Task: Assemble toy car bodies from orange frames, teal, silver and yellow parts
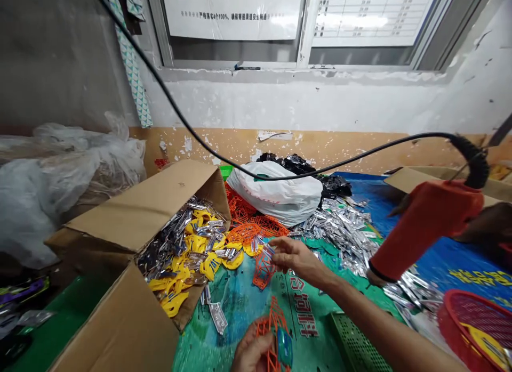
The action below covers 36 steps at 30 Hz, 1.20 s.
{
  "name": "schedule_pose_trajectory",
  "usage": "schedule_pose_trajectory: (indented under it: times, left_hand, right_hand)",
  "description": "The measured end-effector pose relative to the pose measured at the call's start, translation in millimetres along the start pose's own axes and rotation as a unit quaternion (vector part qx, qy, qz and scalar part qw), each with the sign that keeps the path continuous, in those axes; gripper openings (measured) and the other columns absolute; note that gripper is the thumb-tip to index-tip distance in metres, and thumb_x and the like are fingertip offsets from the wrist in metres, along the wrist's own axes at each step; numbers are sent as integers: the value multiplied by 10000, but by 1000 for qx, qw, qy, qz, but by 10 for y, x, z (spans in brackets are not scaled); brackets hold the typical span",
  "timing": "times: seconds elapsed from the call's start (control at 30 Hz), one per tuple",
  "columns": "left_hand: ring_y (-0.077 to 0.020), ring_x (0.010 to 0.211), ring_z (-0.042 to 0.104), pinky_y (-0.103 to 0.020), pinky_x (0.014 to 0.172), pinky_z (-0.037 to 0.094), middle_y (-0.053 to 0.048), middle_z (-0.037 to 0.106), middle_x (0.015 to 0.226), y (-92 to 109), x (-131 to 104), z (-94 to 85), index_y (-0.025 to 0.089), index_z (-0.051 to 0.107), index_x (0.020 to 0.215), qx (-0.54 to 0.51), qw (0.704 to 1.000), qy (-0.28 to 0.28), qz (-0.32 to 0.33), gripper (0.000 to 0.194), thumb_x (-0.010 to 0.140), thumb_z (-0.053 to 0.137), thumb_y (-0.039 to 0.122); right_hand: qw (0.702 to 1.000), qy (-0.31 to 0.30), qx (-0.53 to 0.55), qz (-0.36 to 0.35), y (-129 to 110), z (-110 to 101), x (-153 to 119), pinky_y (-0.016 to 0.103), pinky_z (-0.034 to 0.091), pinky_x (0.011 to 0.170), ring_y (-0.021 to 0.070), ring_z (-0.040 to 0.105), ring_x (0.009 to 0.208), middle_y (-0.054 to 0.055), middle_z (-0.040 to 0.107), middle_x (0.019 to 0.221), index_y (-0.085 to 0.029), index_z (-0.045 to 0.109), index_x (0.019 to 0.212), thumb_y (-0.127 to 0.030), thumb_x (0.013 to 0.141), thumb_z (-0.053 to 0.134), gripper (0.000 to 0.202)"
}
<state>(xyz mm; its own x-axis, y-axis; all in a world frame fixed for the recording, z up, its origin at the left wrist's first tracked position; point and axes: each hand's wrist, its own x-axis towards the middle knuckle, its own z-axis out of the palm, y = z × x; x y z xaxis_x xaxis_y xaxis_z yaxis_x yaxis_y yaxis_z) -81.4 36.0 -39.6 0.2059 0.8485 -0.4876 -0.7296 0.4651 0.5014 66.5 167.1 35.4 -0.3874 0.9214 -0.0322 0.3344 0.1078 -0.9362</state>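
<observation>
Near the bottom centre, my left hand [253,348] is closed around an orange lattice piece [276,316] that has a teal part [285,346] on it. Farther forward, my right hand [288,253] reaches over the green sheet, its thumb and fingers together at a small clear and silvery piece [267,249]. Just below those fingers lies another orange lattice piece [263,271]; whether the hand touches it cannot be made out. Yellow pieces [210,265] lie to the left of my right hand, by the box opening.
An open cardboard box [116,318] with silver and yellow parts stands left. A white bag [280,193] and silver pieces [340,228] lie behind. A red tool [426,228] hangs on a black cable at right, above a red basket [448,313] and green tray [356,345].
</observation>
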Motion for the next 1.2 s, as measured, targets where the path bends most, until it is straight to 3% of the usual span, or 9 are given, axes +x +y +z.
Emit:
schedule_pose_trajectory:
  times: [0.1,0.23,0.47,0.6,0.73,0.97,1.07,1.2]
  left_hand:
    - [-227,730,689,-328,712,510,-50,741,817,77,-128,94,171,696,918,2,1000,-3,18,296,633,757,223]
    - [-164,714,667,-248,681,485,-29,737,835,119,-314,242,159,691,903,20,996,-17,82,252,661,756,188]
    - [-163,783,651,-246,708,476,-55,729,922,-71,-517,472,151,692,949,59,987,-80,125,256,701,743,184]
    - [-158,796,644,-262,761,479,-53,722,937,-143,-624,538,154,690,988,95,984,-97,112,272,724,740,190]
    - [-181,841,643,-301,810,487,-84,710,1000,-164,-656,561,136,687,1032,136,979,-114,97,281,765,716,221]
    - [-163,766,628,-302,771,502,-70,710,888,-146,-572,538,123,695,992,133,983,-85,95,224,792,692,225]
    - [-173,796,621,-293,751,497,-72,703,891,-154,-554,516,131,701,966,128,983,-83,103,202,821,667,268]
    - [-171,773,601,-277,697,479,-102,689,968,-202,-545,529,129,701,996,159,975,-105,111,270,872,597,345]
  right_hand:
    - [994,-20,101,45,-134,77,-516,241,416,511,100,538,532,-7,594,710,-152,545,1029,-398,739,621,387]
    - [981,-26,174,79,-150,163,-1040,246,398,531,98,519,528,-21,575,641,-162,593,896,-399,705,672,314]
    - [967,65,238,59,-17,369,-1519,238,379,578,100,480,605,-25,610,713,-207,648,1111,-281,647,716,475]
    - [965,79,247,26,69,421,-1654,232,388,530,94,468,579,-22,612,781,-229,596,1223,-193,650,666,579]
    - [960,79,267,8,146,411,-1700,232,398,543,93,481,574,-20,622,751,-202,675,1049,-135,644,651,411]
    - [941,122,314,16,140,273,-1689,257,438,673,129,554,715,0,651,787,-184,690,860,-311,609,785,297]
    - [939,118,321,39,99,217,-1670,233,408,575,101,517,606,-18,615,686,-176,676,824,-362,588,815,330]
    - [945,67,318,41,18,232,-1644,204,357,461,66,451,482,-43,553,572,-162,666,820,-413,630,788,337]
